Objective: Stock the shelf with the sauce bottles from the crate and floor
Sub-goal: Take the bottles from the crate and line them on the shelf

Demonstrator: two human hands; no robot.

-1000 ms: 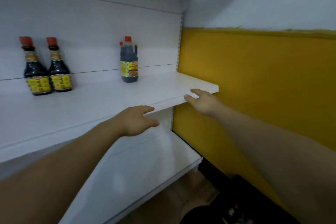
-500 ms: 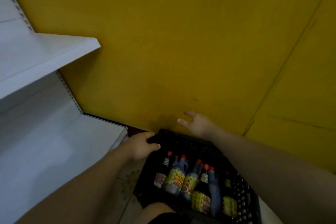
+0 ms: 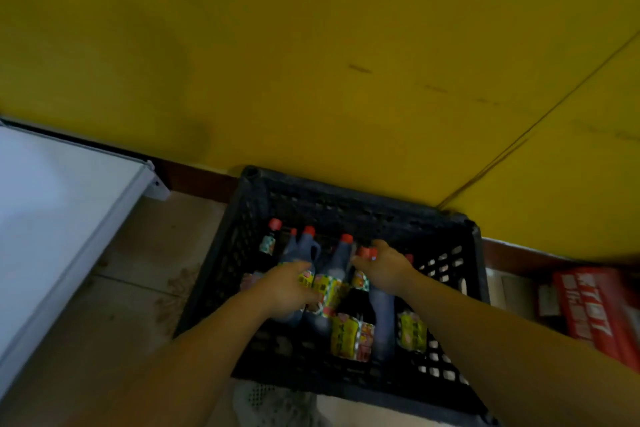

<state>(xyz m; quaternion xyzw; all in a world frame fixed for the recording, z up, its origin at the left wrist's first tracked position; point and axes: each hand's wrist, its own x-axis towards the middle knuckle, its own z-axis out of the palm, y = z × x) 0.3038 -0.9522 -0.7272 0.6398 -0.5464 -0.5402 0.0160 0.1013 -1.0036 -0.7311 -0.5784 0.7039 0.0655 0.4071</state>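
Down inside the black plastic crate (image 3: 346, 204), sauce bottles (image 3: 349, 319) lie packed side by side, dark bodies, red caps, yellow labels, necks pointing toward the wall. Leftmost is a small bottle with a pale checked label (image 3: 268, 241), just beside two grey-bodied bottles with red caps (image 3: 306, 246). One more yellow-labelled bottle (image 3: 410, 331) sits at the right end of the row.

Left hand (image 3: 289, 288) reaches into the crate, fingers curled down over the yellow label of a grey bottle; looks like a closing grasp, but whether it fully holds the bottle can't be told. Right hand (image 3: 384, 269) is on a bottle's neck, fingers wrapped just under a red cap (image 3: 366, 252), closed around it. Both forearms come in from the bottom edge. Motion blur throughout, label print unreadable.

Crate stands on a beige tiled floor (image 3: 145, 246), its far rim close to the yellow wall (image 3: 311, 45) with a dark brown skirting strip (image 3: 194, 180). White bottom shelf (image 3: 52, 204) runs along the left, near the crate but apart from it. Red box with white lettering (image 3: 595, 308) lies right of the crate, against the wall. Something pale and meshy (image 3: 270, 406) shows at the bottom edge below the crate, can't tell what.
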